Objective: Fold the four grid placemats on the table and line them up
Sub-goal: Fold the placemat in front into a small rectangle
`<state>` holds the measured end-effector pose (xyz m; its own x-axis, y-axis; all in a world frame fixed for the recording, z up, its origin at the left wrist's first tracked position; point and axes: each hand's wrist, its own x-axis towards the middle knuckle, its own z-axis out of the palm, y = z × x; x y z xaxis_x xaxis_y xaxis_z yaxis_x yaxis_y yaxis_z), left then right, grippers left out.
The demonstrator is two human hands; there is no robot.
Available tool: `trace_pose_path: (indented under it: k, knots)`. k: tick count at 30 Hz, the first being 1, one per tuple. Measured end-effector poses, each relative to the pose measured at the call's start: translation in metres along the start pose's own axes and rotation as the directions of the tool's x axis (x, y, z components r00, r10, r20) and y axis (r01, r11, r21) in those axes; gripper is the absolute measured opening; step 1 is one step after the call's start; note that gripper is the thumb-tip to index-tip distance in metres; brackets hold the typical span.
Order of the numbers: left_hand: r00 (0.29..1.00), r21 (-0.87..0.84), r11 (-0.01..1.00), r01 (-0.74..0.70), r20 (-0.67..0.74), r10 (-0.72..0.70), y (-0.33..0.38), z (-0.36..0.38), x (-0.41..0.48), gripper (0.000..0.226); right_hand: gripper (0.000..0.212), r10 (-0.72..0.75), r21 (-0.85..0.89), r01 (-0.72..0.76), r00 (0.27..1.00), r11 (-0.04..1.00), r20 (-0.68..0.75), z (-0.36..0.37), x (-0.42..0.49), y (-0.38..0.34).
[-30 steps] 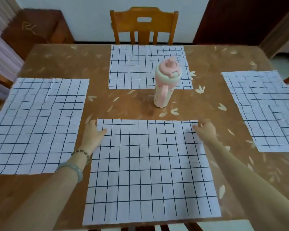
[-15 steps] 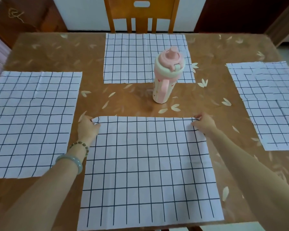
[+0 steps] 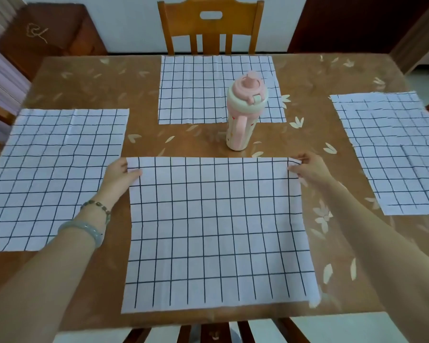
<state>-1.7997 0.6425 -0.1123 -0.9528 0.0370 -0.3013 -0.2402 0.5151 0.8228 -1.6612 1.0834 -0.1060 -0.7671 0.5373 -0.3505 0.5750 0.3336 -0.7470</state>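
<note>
Brown table (image 3: 84, 90) holds four grid placemats, all flat and well apart. Nearest placemat (image 3: 216, 231) lies in front of a pink bottle (image 3: 243, 112). Left hand (image 3: 118, 175) and right hand (image 3: 310, 167) each pinch one far corner of it, fingers clamped on the cloth.

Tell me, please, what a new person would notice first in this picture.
First, the near placemat in the centre, with the left hand and right hand each pinching one of its far corners. Next, the pink bottle standing upright just beyond it, partly hiding the far placemat. Two more placemats lie flat, one at the left and one at the right.
</note>
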Motion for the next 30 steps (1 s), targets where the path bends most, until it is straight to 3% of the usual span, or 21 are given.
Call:
trace_pose_path:
  k: [6,8,12,16,20,23,24,26,28,30]
  knots:
    - [0.995,-0.002,0.997,-0.076,-0.058,0.076,0.026,-0.027,-0.024,0.022,0.008,-0.046,0.031,0.046,0.999,0.998,-0.007,-0.035,-0.025,-0.02]
    - [0.995,-0.021,0.997,-0.081,-0.06,0.079,0.031,-0.035,-0.033,0.008,0.011,-0.036,0.087,0.036,0.999,0.996,-0.003,-0.046,-0.032,-0.02]
    - [0.996,0.07,0.993,-0.091,0.005,0.091,0.037,-0.045,-0.064,0.023,0.006,-0.098,0.107,0.094,0.995,0.99,0.034,-0.059,-0.059,-0.011]
    - [0.982,0.207,0.972,-0.109,0.174,0.074,0.017,-0.056,-0.097,0.005,0.012,-0.101,-0.01,0.102,0.992,0.995,0.081,-0.061,-0.079,0.023]
    - [0.953,0.309,0.938,-0.156,0.297,0.06,-0.014,-0.061,-0.124,0.009,0.016,-0.006,-0.133,0.022,0.993,0.991,0.118,-0.056,-0.099,0.057]
    - [0.921,0.396,0.897,-0.195,0.389,0.028,-0.035,-0.053,-0.142,0.013,0.007,0.023,-0.134,-0.002,0.988,0.991,0.153,-0.043,-0.12,0.074]
    - [0.908,0.432,0.874,-0.22,0.419,0.021,-0.042,-0.05,-0.146,0.016,0.014,0.012,-0.162,0.014,0.987,0.987,0.158,-0.039,-0.123,0.081]
    - [0.892,0.49,0.834,-0.254,0.453,0.006,-0.057,-0.043,-0.149,0.02,0.021,0.0,-0.304,0.055,0.984,0.951,0.176,-0.03,-0.127,0.093]
    - [0.889,0.535,0.804,-0.259,0.458,-0.018,-0.068,-0.038,-0.152,0.019,0.014,0.013,-0.431,0.067,0.983,0.9,0.182,-0.023,-0.132,0.102]
    - [0.887,0.562,0.781,-0.271,0.462,-0.025,-0.076,-0.034,-0.155,0.02,0.018,0.031,-0.482,0.052,0.986,0.874,0.163,-0.016,-0.137,0.11]
